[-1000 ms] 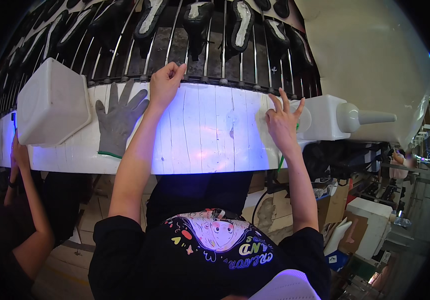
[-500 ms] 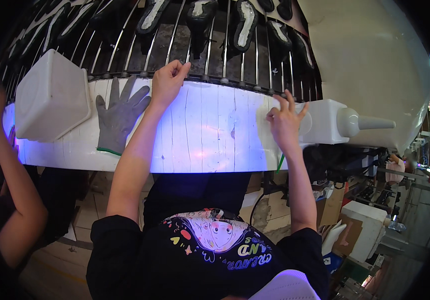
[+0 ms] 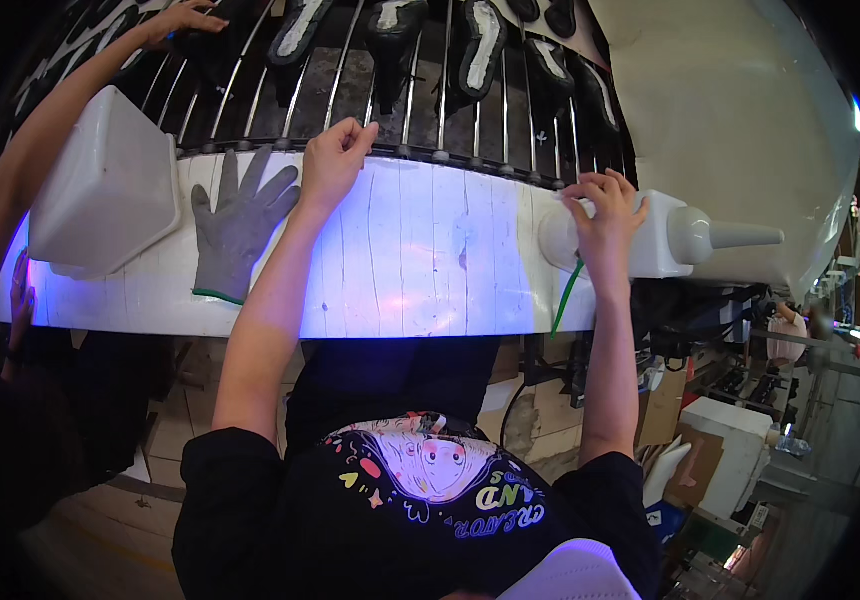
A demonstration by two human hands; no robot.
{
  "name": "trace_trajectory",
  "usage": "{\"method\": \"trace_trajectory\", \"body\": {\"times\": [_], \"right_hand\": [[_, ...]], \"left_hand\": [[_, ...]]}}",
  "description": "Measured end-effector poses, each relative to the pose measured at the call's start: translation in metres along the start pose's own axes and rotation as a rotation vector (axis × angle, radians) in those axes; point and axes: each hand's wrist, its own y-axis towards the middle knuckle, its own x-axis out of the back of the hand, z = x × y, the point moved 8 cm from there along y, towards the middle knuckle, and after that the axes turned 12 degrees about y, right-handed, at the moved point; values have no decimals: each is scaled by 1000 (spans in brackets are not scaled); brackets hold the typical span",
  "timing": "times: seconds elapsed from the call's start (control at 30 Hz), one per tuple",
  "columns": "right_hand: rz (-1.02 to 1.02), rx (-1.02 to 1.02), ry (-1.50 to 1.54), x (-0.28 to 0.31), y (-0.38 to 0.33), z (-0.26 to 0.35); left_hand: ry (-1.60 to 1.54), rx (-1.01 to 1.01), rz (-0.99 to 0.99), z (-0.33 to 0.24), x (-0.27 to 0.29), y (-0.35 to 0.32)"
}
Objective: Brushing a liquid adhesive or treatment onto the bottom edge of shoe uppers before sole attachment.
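Note:
My left hand [image 3: 338, 160] is closed in a pinch at the far edge of the white table [image 3: 400, 270], beside the metal bars. What its fingers hold, if anything, is too small to make out. A grey work glove [image 3: 238, 225] with a green cuff lies flat next to my left forearm. My right hand [image 3: 605, 225] is in front of a white bottle [image 3: 662, 235] with a long nozzle, hiding part of it. Its thumb and forefinger come together, and I cannot tell what is between them. A thin green strip [image 3: 567, 297] hangs below that hand.
Beyond the table runs a rack of metal bars [image 3: 338, 75] carrying several black shoes [image 3: 480, 50] with white-coated undersides. A white square container [image 3: 105, 180] stands at the left. Another person's arm [image 3: 60, 125] reaches past it to the rack. Cartons [image 3: 720, 460] sit at the lower right.
My right hand has moved slightly right, over the bottle, with its fingers drawn closer together. My left hand stays put. The other person's arm has swung up to the shoes on the rack.

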Motion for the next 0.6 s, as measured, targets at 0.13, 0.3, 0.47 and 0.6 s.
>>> {"method": "trace_trajectory", "body": {"times": [0.13,0.3,0.47,0.6], "right_hand": [[124,21,8,-12,-3,5],[306,26,-82,-63,-28,-8],[370,22,-120,-67,-28,-12],[419,171,-205,-72,-38,3]], "left_hand": [[5,7,5,1,0,1],[21,8,21,-3,-5,3],[30,11,22,2,-4,4],[69,25,24,6,-7,7]]}}
